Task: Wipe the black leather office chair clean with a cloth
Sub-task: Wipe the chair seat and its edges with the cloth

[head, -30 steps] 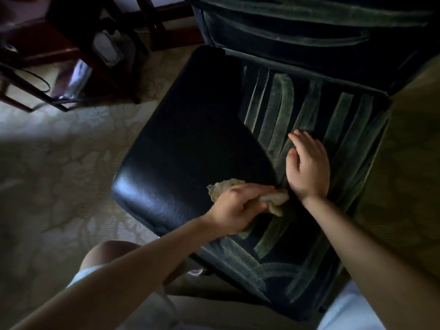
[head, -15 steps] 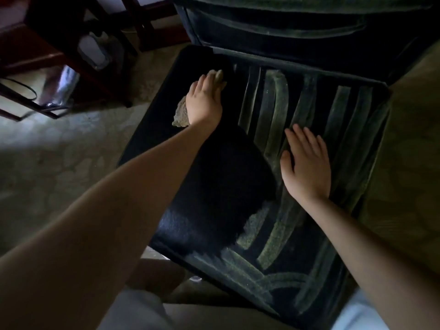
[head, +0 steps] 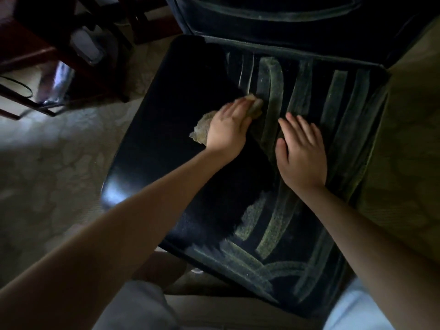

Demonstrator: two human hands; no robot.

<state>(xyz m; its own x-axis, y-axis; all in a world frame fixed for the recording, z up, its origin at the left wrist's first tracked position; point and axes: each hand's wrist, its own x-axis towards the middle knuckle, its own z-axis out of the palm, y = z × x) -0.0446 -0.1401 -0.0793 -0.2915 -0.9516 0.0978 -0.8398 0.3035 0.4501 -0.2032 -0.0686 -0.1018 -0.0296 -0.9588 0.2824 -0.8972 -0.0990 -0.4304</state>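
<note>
The black leather chair seat (head: 166,129) fills the middle of the head view. Its left half is dark and clean; its right half carries pale dusty streaks (head: 273,96). My left hand (head: 228,129) presses a tan cloth (head: 202,131) flat on the seat at the edge of the streaked area, fingers straight, cloth showing at the fingertips and beside the palm. My right hand (head: 301,153) lies flat with spread fingers on the streaked part, just right of the left hand. The chair back (head: 285,20) rises at the top, also streaked.
Dark wooden furniture legs (head: 100,75) and a clear plastic bag (head: 56,84) stand at the upper left on a pale patterned carpet (head: 47,175). My knees in light shorts (head: 133,306) are below the seat's front edge. A greenish patterned carpet area (head: 409,163) lies to the right.
My left hand swept the cloth from the seat's front to the back left corner, then pulled it back toward the middle. The right hand stayed planted on the seat.
</note>
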